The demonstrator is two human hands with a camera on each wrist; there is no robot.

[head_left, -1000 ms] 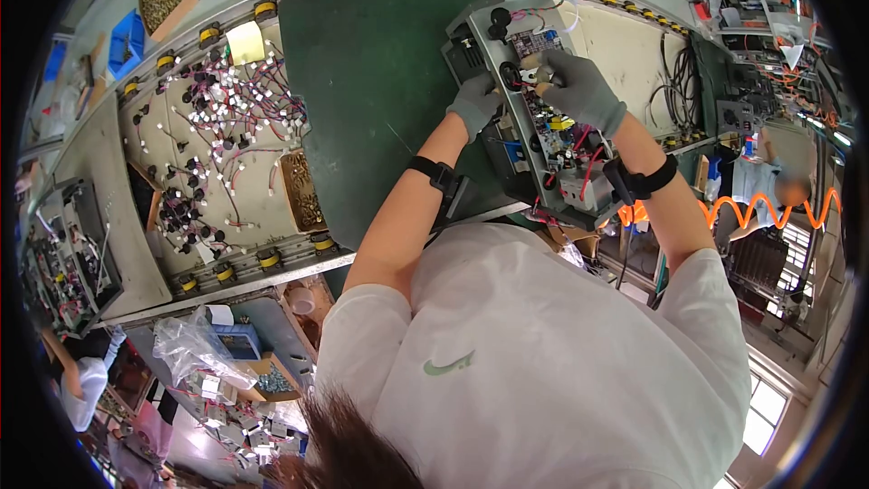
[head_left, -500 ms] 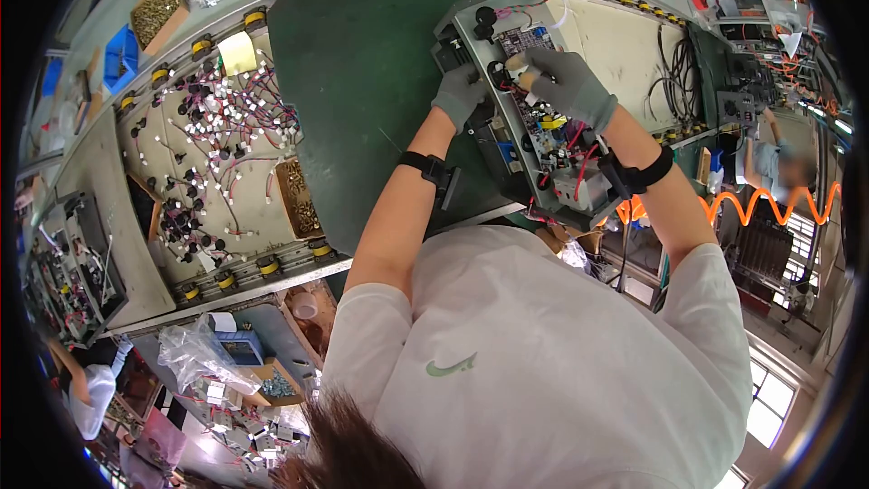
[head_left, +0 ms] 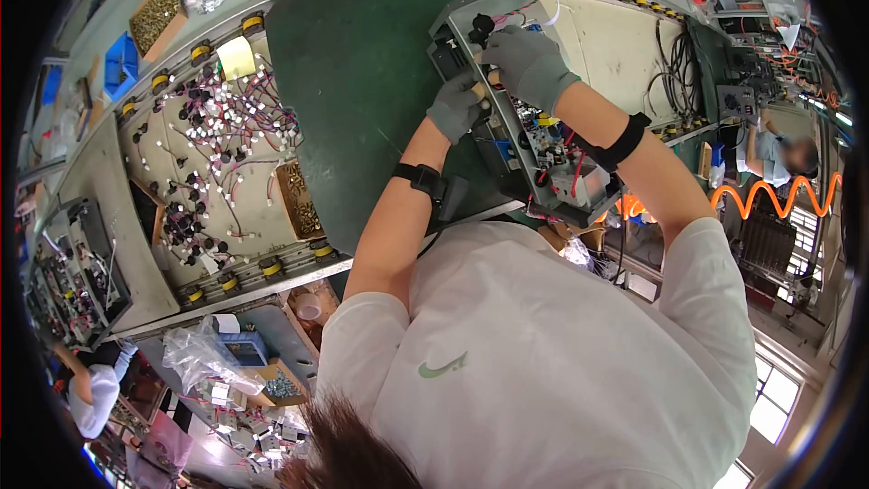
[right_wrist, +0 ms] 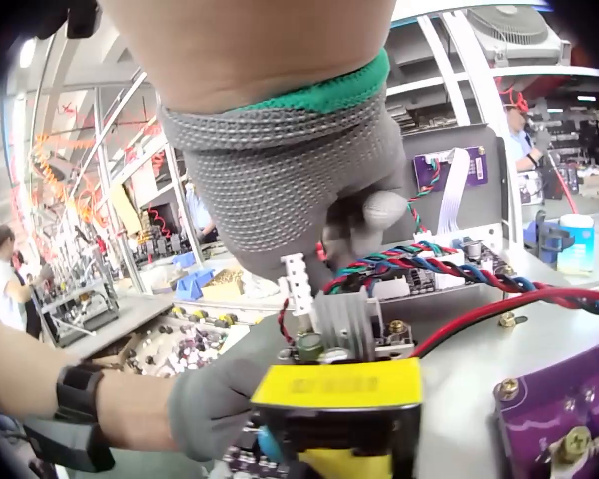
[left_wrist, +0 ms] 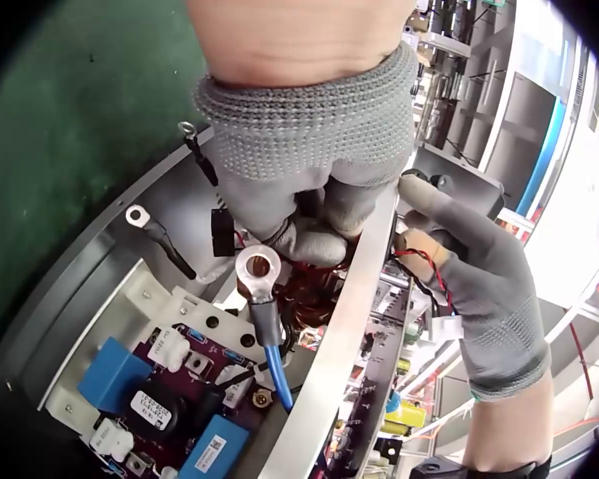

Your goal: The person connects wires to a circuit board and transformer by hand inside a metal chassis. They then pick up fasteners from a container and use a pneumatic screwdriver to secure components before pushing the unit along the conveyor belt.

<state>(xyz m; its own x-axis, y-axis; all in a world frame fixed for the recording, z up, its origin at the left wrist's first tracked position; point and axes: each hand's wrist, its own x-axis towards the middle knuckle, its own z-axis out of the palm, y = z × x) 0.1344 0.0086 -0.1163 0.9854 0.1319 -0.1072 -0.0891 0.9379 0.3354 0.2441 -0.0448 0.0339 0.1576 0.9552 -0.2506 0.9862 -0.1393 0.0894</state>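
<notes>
The box lies on the green mat, and both hands are on it. The left hand grips the side wall of the box. Its fingers curl over the edge and go down inside. Right by those fingers is a blue wire with a round metal end. The right hand is on top of the box, just beside the left hand. Its fingers bend down at the thin wires, but I cannot tell if they pinch them. A white plug and a yellow part sit close under the right hand. Well off to the left of the left hand lies a pile of loose wires.
</notes>
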